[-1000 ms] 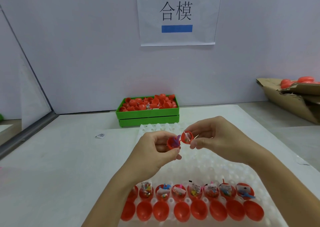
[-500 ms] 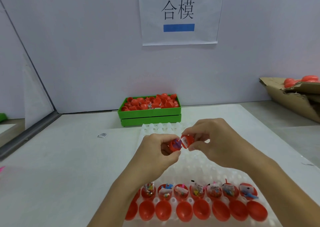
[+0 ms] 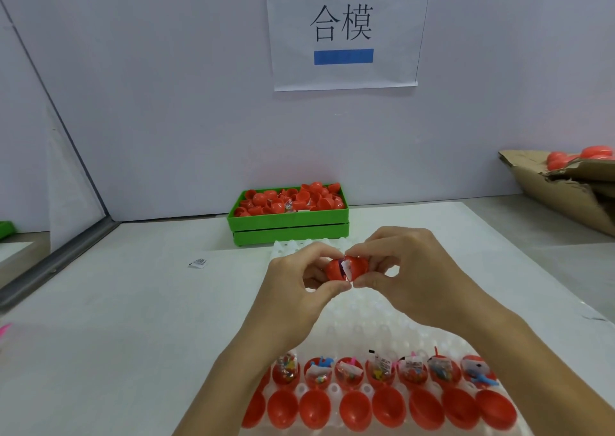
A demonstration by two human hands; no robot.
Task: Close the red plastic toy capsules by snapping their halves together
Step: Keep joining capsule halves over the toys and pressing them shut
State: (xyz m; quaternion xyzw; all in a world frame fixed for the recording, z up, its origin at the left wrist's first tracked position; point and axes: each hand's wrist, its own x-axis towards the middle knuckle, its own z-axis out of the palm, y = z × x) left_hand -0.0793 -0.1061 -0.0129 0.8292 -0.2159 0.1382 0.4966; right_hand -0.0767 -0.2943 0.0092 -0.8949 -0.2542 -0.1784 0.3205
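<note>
A red toy capsule (image 3: 346, 268) is held in mid-air above the white moulded tray (image 3: 362, 312). My left hand (image 3: 299, 286) pinches its left half and my right hand (image 3: 406, 269) pinches its right half. The halves are nearly together, with a narrow gap showing a white and purple toy inside. On the tray's near end stands a row of several open red halves filled with small toys (image 3: 379, 370), and in front of it a row of several empty red halves (image 3: 387, 407).
A green bin (image 3: 289, 226) heaped with red capsule pieces stands by the back wall. A torn cardboard box (image 3: 565, 189) holding red capsules lies at the right. A small printed label (image 3: 199, 263) lies on the white table left of the tray.
The two hands have moved towards each other, bringing the capsule halves from clearly apart to almost joined.
</note>
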